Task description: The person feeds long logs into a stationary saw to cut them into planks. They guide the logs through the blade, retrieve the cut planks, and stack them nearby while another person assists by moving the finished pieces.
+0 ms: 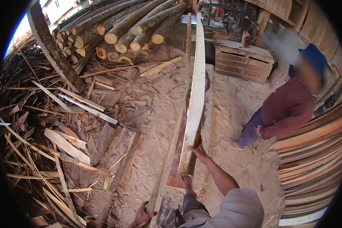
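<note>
My right hand (197, 151) grips the right side of a long, pale timber (195, 87) near its lower end, its fingers partly hidden. The timber stretches away toward a machine bench, over a reddish-brown plank (174, 181). My left hand (144, 215), low at the bottom edge, is closed around a long, thin greenish-brown strip (163, 165) that runs up along the left of the timber. My bare foot (187, 182) is just below the timber's end.
A person (285, 106) in maroon stands at the right beside stacked boards (311, 167). Logs (114, 36), a leaning post (53, 49) and scrap wood (70, 148) lie to the left. Behind are a machine (235, 26), a wooden box (239, 60) and another person (209, 5).
</note>
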The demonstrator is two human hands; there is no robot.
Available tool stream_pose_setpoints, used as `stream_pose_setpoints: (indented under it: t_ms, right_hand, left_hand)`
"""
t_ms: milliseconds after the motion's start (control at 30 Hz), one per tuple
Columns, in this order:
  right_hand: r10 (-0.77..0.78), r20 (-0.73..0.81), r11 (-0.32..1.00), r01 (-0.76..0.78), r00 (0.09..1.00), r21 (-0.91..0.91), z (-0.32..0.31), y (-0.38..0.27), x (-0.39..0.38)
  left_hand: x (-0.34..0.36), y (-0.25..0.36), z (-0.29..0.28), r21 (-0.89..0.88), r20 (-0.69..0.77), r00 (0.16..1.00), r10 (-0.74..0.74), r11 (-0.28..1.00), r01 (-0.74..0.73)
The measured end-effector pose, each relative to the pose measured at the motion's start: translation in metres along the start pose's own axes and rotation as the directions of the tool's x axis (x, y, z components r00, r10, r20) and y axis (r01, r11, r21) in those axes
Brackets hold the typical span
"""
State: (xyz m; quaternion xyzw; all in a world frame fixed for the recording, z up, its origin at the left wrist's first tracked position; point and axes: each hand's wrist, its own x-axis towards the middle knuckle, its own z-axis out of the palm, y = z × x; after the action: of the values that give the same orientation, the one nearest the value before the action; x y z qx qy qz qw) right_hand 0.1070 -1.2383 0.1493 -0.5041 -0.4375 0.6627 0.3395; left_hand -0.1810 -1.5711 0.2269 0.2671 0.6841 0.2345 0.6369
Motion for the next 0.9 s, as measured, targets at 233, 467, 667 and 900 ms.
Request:
stream_pose_setpoints:
  t_ms: [233,467,667,900]
  right_hand:
    - [0.154,-0.443,0.976,-0.067,0.883,0.206,-0.053,-0.106,0.211]
    - [0.045,0.234,0.754,-0.186,0.971,0.630,0.052,-0.099,0.181]
    - [0.307,0.512,0.486,-0.595,0.802,0.640,0.188,-0.084,-0.083]
    - [0.031,0.501,0.722,-0.366,0.865,0.587,0.076,-0.109,0.040]
  left_hand:
    - [-0.118,0.089,0.046,0.278,-0.208,0.939,-0.274,0.904,0.325]
    - [-0.225,-0.073,0.044,0.063,-0.168,0.923,-0.345,0.931,0.360]
    - [-0.049,0.091,0.019,0.103,-0.191,0.963,0.188,0.980,-0.171]
    - [-0.192,0.041,0.102,0.311,-0.600,0.776,-0.196,0.836,0.452]
